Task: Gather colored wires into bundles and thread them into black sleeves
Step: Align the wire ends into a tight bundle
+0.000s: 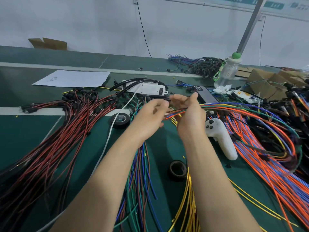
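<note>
The right hand (189,113) grips the wire bundle (217,107), and the left hand (150,113) appears to pinch a black sleeve (160,97). Best to square the wire tips flush and tight before feeding them in.

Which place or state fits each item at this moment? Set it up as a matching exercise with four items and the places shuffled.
Items:
1. sheet of paper
2. white controller
3. bottle
4. bundle of colored wires

Places:
A. gripped by the right hand
B. lying flat, far left
C. standing upright, far right
D. lying just right of the right wrist

Pairs: 1-B; 2-D; 3-C; 4-A
</note>
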Available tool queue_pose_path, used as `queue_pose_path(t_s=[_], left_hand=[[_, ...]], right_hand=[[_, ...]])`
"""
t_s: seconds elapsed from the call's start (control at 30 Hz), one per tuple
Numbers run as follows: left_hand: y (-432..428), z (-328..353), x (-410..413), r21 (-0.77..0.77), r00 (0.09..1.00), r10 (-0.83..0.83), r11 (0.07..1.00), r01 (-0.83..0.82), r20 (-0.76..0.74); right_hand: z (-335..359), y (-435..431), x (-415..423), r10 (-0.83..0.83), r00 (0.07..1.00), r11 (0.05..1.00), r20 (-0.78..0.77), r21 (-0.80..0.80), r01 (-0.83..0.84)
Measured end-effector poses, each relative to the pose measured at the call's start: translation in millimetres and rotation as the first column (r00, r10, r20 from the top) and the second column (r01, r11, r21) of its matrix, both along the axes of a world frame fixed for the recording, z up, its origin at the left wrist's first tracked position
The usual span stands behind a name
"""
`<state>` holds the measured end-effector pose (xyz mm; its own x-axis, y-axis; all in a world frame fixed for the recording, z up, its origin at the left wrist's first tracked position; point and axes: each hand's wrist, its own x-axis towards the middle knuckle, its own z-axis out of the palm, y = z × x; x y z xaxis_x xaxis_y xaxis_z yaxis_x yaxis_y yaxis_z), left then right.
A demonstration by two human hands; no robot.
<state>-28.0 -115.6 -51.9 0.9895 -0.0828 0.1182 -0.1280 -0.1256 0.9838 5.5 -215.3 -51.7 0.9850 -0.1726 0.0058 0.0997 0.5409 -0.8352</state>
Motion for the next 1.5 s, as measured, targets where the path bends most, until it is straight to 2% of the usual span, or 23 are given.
queue_pose_path(t_s=[0.1,0.17,0.23,0.3,0.37,0.43,0.57,0.63,0.77,0.87,0.97,1.13,1.3,1.5], left_hand=[[2,0,0,-0.006,0.995,-0.079,0.997,0.080,0.058],[1,-1,0,-0.024,0.993,-0.090,0.995,0.092,0.078],[1,-3,0,-0.050,0.994,-0.064,0.996,0.069,0.092],[3,-5,2,-0.081,0.997,-0.018,0.996,0.024,0.081],[5,-7,5,-0.098,0.999,0.012,0.995,-0.007,0.042],[7,-8,5,-0.146,0.999,-0.016,0.989,0.011,-0.030],[17,-3,1,-0.334,0.936,-0.272,0.924,0.189,-0.224],[19,-1,2,-0.451,0.897,-0.335,0.874,0.181,-0.288],[5,5,6,-0.710,0.920,-0.218,0.699,-0.087,-0.327],[-3,3,6,-0.773,0.923,-0.161,0.606,-0.188,-0.351],[-3,3,7,-0.796,0.926,-0.151,0.570,-0.203,-0.345],[-4,2,8,-0.760,0.936,-0.099,0.616,-0.208,-0.337],[-8,2,6,-0.717,0.948,-0.052,0.668,-0.200,-0.313],[-18,-5,6,-0.508,0.964,0.094,0.834,-0.213,-0.248]], right_hand=[[0,-6,0,0.101,0.994,0.992,-0.052,-0.075,-0.105],[1,-7,-1,0.179,0.982,0.983,-0.060,-0.026,-0.181],[4,-5,-3,0.178,0.982,0.983,-0.061,0.044,-0.176],[7,-5,-3,0.103,0.994,0.966,-0.035,0.240,-0.092],[8,-9,-4,0.026,1.000,0.870,0.006,0.492,-0.025],[8,-15,-5,0.011,0.999,0.810,0.041,0.586,-0.033],[8,-19,-8,0.070,0.992,0.781,0.108,0.613,-0.121],[8,-18,-8,0.086,0.989,0.792,0.117,0.594,-0.139],[9,-10,-9,0.130,0.982,0.822,0.138,0.539,-0.185],[10,-5,-10,0.143,0.981,0.846,0.129,0.499,-0.189],[8,2,-12,0.177,0.978,0.859,0.114,0.467,-0.210],[4,14,-13,0.243,0.964,0.860,0.111,0.435,-0.267],[5,14,-13,0.238,0.967,0.871,0.088,0.422,-0.253],[1,21,-15,0.226,0.973,0.911,0.050,0.342,-0.229]])
